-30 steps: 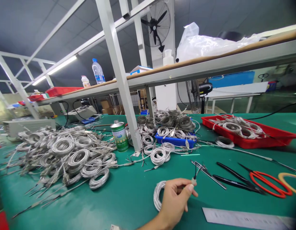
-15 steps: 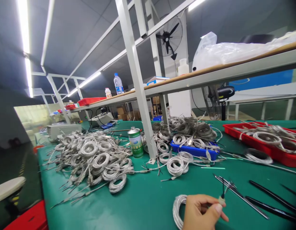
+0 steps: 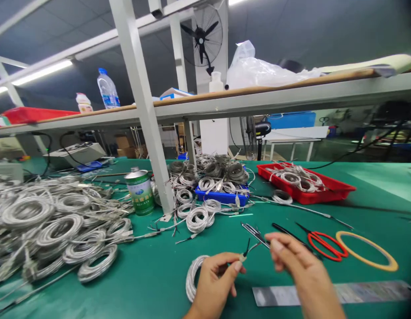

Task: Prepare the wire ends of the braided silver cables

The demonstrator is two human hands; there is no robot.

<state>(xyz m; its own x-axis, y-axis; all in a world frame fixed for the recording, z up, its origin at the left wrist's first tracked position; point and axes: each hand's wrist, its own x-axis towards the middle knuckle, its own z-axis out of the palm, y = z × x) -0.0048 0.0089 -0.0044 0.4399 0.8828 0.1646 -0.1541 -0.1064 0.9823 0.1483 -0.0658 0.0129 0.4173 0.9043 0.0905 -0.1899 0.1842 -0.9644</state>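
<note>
The left hand (image 3: 216, 280) pinches the cable end (image 3: 242, 258) in its fingers above the table (image 3: 142, 283), presumably so the wires (image 3: 247, 248) project free; a coil (image 3: 191, 279) lies beside. The right hand (image 3: 300, 263) hovers near (whether its fingers meet cannot be told), tweezers (image 3: 253, 232) partly behind.

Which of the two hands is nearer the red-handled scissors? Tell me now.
The right. The right hand is just left of the red-handled scissors in the picture; the left hand is farther left, pinching a cable end.
</note>
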